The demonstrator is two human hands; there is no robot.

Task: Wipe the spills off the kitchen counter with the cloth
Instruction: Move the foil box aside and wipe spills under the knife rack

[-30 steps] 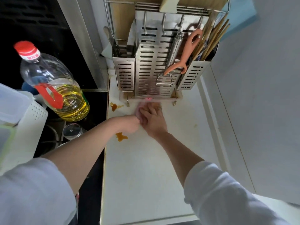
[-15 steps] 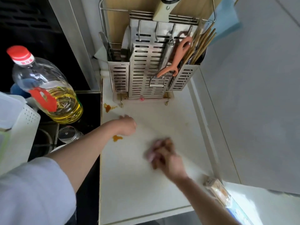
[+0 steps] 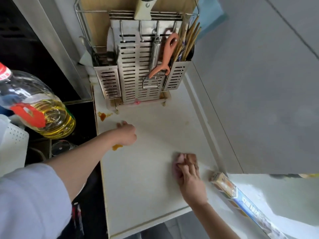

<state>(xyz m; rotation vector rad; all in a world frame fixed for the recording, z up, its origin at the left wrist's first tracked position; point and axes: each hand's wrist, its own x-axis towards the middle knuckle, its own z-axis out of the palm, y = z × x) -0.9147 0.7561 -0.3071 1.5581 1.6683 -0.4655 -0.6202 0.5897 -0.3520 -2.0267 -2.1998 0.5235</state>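
Observation:
The white kitchen counter (image 3: 146, 178) runs from the front edge back to a steel utensil rack. Two orange-brown spills mark its left side: one spill (image 3: 103, 116) near the rack's left foot, another spill (image 3: 117, 146) partly hidden under my left wrist. My left hand (image 3: 126, 133) rests on the counter between them, fingers loosely curled, holding nothing. A pinkish cloth (image 3: 179, 159) lies on the counter's right side under my right hand (image 3: 189, 176), whose fingers press and grip it.
The steel rack (image 3: 138, 69) with knives, an orange peeler and chopsticks stands at the back. A cooking oil bottle (image 3: 34, 104) sits left by the black stove. A boxed roll of wrap (image 3: 229, 188) lies along the right wall edge.
My right hand has pulled the cloth from under the rack toward the front right of the counter. My left hand has stayed near the spills.

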